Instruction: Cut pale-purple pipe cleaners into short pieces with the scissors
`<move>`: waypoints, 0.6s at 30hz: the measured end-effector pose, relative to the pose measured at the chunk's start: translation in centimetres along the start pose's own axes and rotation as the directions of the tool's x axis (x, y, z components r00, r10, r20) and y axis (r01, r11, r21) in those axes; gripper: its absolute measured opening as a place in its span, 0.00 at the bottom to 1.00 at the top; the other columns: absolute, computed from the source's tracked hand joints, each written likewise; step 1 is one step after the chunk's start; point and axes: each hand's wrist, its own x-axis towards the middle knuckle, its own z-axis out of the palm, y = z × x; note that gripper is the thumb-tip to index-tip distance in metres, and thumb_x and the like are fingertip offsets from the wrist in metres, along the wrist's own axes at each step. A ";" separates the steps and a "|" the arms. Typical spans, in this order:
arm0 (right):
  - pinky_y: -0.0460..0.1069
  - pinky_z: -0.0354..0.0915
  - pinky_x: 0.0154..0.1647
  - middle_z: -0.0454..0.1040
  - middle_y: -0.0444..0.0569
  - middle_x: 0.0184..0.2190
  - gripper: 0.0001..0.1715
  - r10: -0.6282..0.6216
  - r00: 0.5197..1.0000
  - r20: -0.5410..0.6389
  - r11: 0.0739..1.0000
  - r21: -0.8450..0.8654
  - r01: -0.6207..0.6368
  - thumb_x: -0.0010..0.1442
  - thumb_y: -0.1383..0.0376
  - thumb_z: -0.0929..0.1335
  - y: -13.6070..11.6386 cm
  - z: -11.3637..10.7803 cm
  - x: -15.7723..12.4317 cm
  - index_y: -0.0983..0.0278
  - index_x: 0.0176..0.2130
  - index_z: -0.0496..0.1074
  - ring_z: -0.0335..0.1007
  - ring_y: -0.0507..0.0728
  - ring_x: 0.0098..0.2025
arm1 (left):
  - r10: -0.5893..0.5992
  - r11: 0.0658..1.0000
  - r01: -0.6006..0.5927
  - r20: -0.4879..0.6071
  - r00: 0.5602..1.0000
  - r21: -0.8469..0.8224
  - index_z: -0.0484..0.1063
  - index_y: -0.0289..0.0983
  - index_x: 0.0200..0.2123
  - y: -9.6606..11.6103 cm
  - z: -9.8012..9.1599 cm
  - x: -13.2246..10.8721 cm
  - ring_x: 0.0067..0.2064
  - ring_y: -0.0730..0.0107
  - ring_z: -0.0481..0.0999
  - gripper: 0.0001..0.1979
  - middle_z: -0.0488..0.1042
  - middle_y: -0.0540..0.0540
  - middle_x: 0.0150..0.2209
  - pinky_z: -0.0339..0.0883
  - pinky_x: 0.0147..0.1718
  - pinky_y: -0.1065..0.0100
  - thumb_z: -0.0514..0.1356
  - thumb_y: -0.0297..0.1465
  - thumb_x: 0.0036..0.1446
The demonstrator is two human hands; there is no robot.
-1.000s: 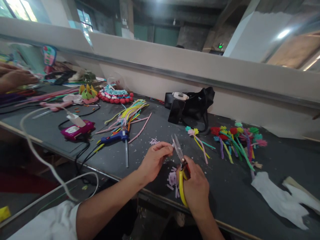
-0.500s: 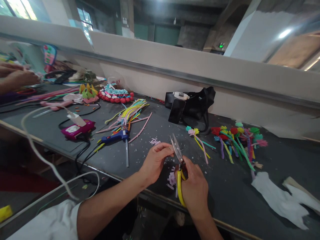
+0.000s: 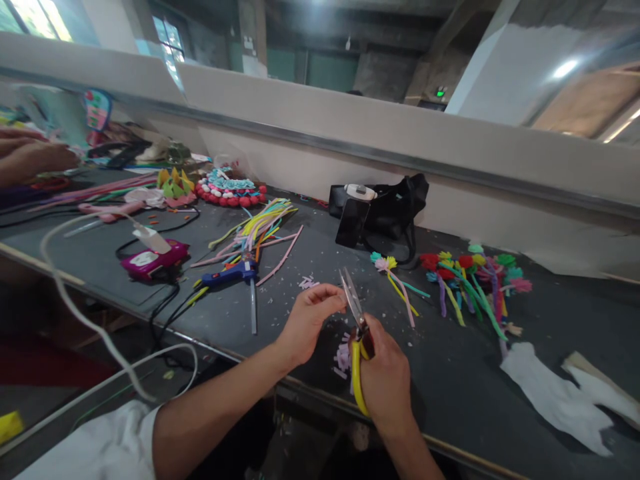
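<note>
My right hand [image 3: 385, 370] grips yellow-handled scissors [image 3: 357, 303], their blades pointing up and a little apart. Close by the blade tips, my left hand [image 3: 313, 320] is closed in a pinch between thumb and fingers; whatever it holds is too small to make out. Below the blades lies a pile of short lilac cut pieces [image 3: 343, 358] near the table's front edge. Another small heap of lilac pieces [image 3: 309, 283] rests just beyond my left hand. To the right of the blades lies a small bunch of pipe-cleaner flowers [image 3: 393, 273].
A blue glue gun [image 3: 230, 272] and loose pipe cleaners [image 3: 263, 223] lie left. A black bag [image 3: 395, 207] with a phone [image 3: 353, 222] stands behind. More fuzzy flowers [image 3: 470, 273] and white gloves [image 3: 555, 397] are right. A magenta power strip [image 3: 155, 260] trails cables. Another person's hands [image 3: 35, 157] show far left.
The scissors and my right hand have shifted very slightly to the left. My left hand keeps its pinch near the blade tips, and the things on the table lie as before.
</note>
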 end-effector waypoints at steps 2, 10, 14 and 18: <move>0.51 0.66 0.42 0.77 0.51 0.42 0.21 -0.010 1.000 -0.013 0.999 -0.032 0.010 0.58 0.66 0.62 0.0 0.0 -0.1 0.64 0.51 0.70 0.73 0.58 0.42 | 0.013 1.000 -0.013 0.000 1.000 0.005 0.76 0.34 0.26 0.1 0.0 0.0 0.30 0.73 0.68 0.03 0.73 0.49 0.25 0.61 0.35 0.70 0.64 0.28 0.49; 0.51 0.65 0.41 0.76 0.50 0.40 0.22 -0.029 1.000 0.008 0.985 -0.172 0.030 0.59 0.66 0.63 -0.4 -0.6 0.0 0.62 0.53 0.68 0.70 0.60 0.44 | 0.031 0.999 -0.032 -0.022 0.999 -0.019 0.76 0.34 0.26 -0.2 0.2 -0.3 0.29 0.73 0.69 0.03 0.74 0.49 0.25 0.61 0.34 0.70 0.65 0.29 0.47; 0.51 0.65 0.42 0.76 0.50 0.41 0.22 -0.017 1.000 0.009 0.987 -0.157 0.018 0.59 0.67 0.63 -0.2 -0.4 0.1 0.62 0.53 0.68 0.70 0.60 0.45 | 0.025 1.000 -0.025 -0.029 0.999 -0.006 0.76 0.35 0.25 -0.4 0.3 -0.4 0.29 0.73 0.68 0.03 0.73 0.49 0.24 0.61 0.33 0.70 0.66 0.28 0.47; 0.50 0.66 0.43 0.76 0.51 0.41 0.21 -0.035 0.999 0.004 0.999 -0.038 0.035 0.59 0.67 0.62 -0.2 -0.2 0.1 0.62 0.52 0.69 0.71 0.58 0.44 | 0.009 1.000 -0.009 -0.043 0.999 -0.002 0.76 0.35 0.24 -0.4 0.5 -0.5 0.29 0.73 0.68 0.03 0.73 0.50 0.24 0.61 0.33 0.70 0.66 0.28 0.47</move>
